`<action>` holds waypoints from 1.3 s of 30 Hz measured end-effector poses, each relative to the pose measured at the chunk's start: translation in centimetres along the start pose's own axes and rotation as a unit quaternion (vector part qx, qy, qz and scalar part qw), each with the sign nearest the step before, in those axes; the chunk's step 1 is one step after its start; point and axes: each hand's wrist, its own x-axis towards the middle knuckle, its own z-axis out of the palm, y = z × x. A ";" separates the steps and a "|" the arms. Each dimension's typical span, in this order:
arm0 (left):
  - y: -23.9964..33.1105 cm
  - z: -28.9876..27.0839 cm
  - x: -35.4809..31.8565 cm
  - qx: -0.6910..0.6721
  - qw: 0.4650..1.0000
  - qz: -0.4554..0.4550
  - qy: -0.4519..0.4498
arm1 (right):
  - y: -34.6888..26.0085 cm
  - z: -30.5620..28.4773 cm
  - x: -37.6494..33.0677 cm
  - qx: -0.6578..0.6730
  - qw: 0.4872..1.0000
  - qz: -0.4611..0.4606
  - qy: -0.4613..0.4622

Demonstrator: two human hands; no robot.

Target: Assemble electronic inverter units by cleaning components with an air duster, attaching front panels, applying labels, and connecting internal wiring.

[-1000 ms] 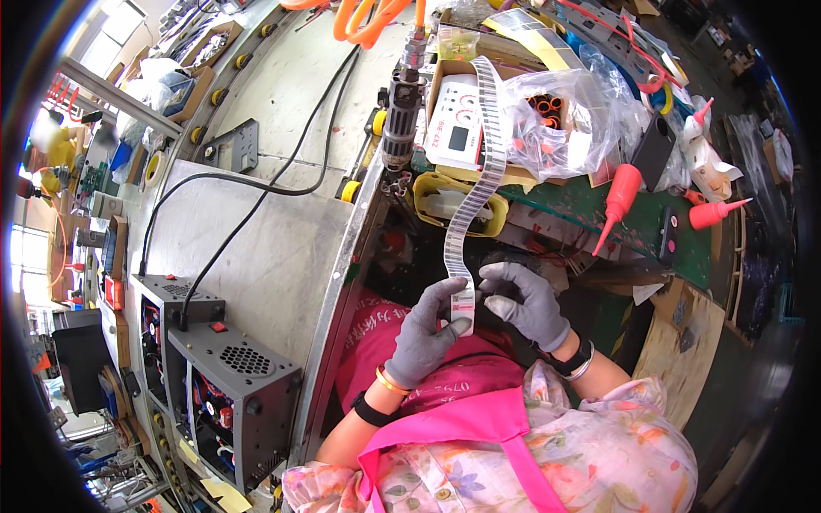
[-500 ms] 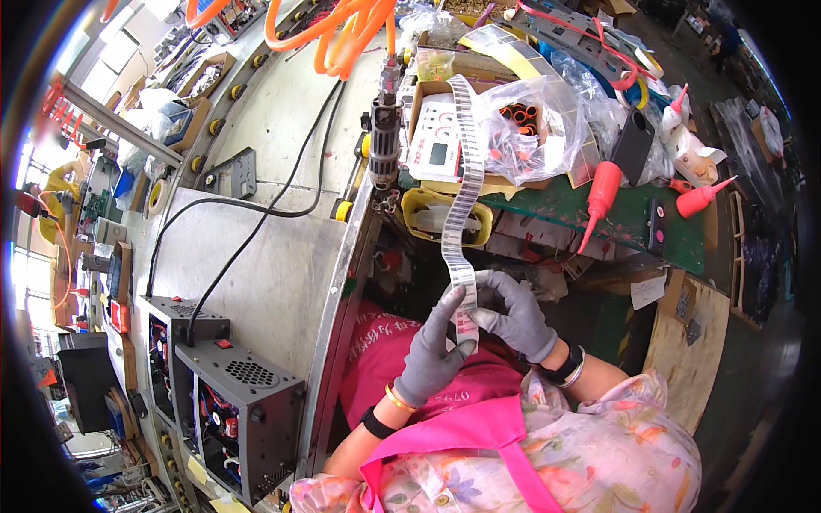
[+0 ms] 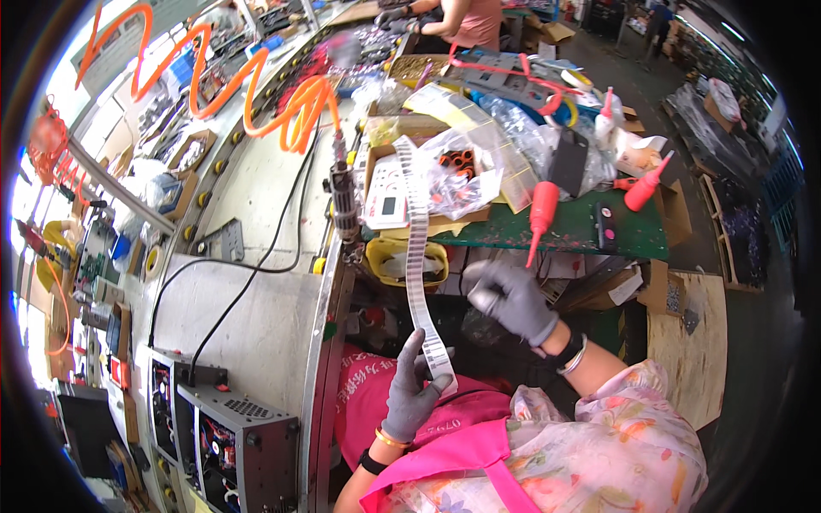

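A long white strip of printed labels point(image 3: 416, 271) hangs from the carton at the bench edge down to my lap side. My left hand point(image 3: 414, 395), in a grey glove, pinches its lower end between thumb and fingers. Apart from the strip, to the right and farther out, is my right hand point(image 3: 513, 301), also gloved in grey. Its fingers are curled in toward the thumb, and whatever may be between them is too small to make out. The strip's upper part passes over a white panel with a small display point(image 3: 389, 203) in the carton.
Under the strip is a yellow bin point(image 3: 383, 256). Red squeeze bottles point(image 3: 544, 209) and a black phone-like slab point(image 3: 569, 159) lie on the green bench point(image 3: 505, 237). An air screwdriver point(image 3: 344, 201) hangs on an orange coiled hose. Grey machine housings point(image 3: 244, 427) stand on the left line. Another person point(image 3: 470, 21) works beyond.
My right hand has left the strip and moved up and to the right. My left hand still holds the strip, slightly lower. The view has shifted, showing more of the far bench.
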 end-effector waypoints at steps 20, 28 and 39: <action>0.0 1.4 -1.7 -0.002 0.997 -0.024 -0.078 | 11.8 -17.0 -0.1 -0.638 0.683 0.313 0.170; -2.2 1.9 -1.1 -0.037 0.993 -0.041 -0.107 | 10.4 -17.8 -1.1 -0.579 0.731 0.297 0.206; -1.8 1.6 -1.0 -0.004 0.995 -0.032 -0.098 | 13.3 -18.9 -3.2 -0.305 0.836 0.189 0.415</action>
